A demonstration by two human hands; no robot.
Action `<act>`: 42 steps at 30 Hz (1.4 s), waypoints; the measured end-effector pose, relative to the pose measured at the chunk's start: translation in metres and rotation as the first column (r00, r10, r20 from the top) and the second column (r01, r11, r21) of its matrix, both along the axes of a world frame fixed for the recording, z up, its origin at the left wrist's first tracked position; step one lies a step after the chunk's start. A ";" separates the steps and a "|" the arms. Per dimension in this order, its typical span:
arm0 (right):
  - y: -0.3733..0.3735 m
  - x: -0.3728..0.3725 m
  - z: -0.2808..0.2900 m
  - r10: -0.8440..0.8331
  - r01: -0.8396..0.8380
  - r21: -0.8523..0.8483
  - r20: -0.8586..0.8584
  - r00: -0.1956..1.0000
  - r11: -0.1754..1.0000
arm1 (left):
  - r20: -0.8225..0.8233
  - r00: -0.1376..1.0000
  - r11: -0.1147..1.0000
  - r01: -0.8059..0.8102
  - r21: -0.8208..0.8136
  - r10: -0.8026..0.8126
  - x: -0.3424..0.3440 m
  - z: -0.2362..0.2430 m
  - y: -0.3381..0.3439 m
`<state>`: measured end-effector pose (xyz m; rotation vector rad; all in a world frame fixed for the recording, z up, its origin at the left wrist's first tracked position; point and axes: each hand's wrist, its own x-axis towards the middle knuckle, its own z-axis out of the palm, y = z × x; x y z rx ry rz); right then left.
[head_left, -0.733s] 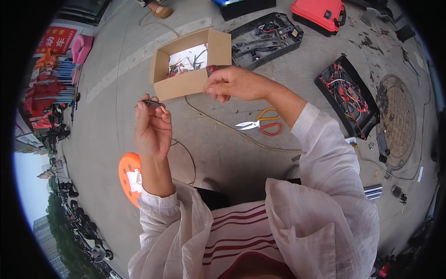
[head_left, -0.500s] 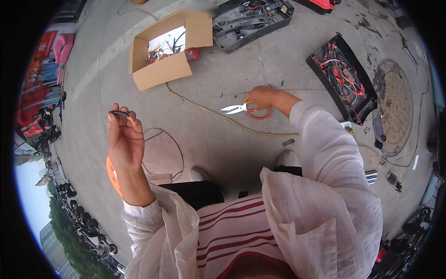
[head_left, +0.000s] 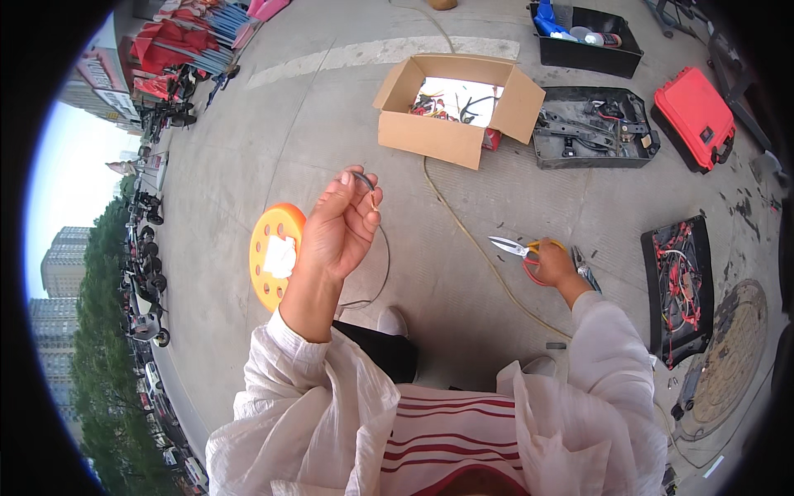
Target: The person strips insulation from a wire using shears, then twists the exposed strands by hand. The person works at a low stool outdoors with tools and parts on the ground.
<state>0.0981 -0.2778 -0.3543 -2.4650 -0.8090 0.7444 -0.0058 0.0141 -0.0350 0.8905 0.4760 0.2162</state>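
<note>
A broad grey concrete ground [head_left: 273,140] fills the view, with an open cardboard box [head_left: 453,107] of tangled wires lying on it ahead of the person. To the right of the box sits an open black tool case [head_left: 592,128], then a closed red case [head_left: 693,118] — and lower on the right a black tray [head_left: 685,285] strung with red and black wiring. An orange perforated disc [head_left: 275,253] lies on the ground just behind the raised left forearm. The left hand [head_left: 341,227] is lifted, its fingers pinched on one end of a thin dark wire [head_left: 382,263] that curves down in a loop below it. The right hand [head_left: 552,264] reaches down to the ground, closed around the orange handles of a pair of scissors [head_left: 517,248] — blades pointing left, beside a long yellowish cable [head_left: 467,227].
</note>
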 end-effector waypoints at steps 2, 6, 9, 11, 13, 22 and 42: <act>0.008 0.006 0.012 -0.150 0.155 0.131 -0.044 0.988 0.979 | 0.025 1.000 1.000 0.016 0.011 -0.016 0.002 0.003 -0.001; 0.047 0.022 0.093 -0.290 0.424 0.519 -0.322 0.901 0.742 | 0.092 0.994 0.998 0.063 0.029 -0.065 0.002 0.005 0.000; 0.062 0.019 0.221 -0.144 0.189 0.554 -0.124 0.982 0.811 | 0.127 0.985 0.992 0.107 0.067 -0.115 0.006 0.002 0.003; 0.076 0.010 0.262 -0.089 0.042 0.572 0.054 0.995 0.819 | 0.138 0.981 0.986 0.117 0.117 -0.133 0.008 0.006 0.005; 0.088 0.002 0.277 -0.119 -0.123 0.651 0.315 0.941 0.749 | 0.142 0.979 0.978 0.125 0.166 -0.149 0.011 0.008 0.010; 0.129 -0.013 0.293 -0.114 -0.242 0.594 0.498 0.860 0.767 | 0.185 0.975 0.980 0.091 0.178 -0.124 0.000 0.015 0.025; 0.138 -0.016 0.292 -0.042 -0.234 0.538 0.451 0.891 0.810 | 0.148 0.981 0.978 0.098 0.181 -0.126 -0.005 0.010 0.034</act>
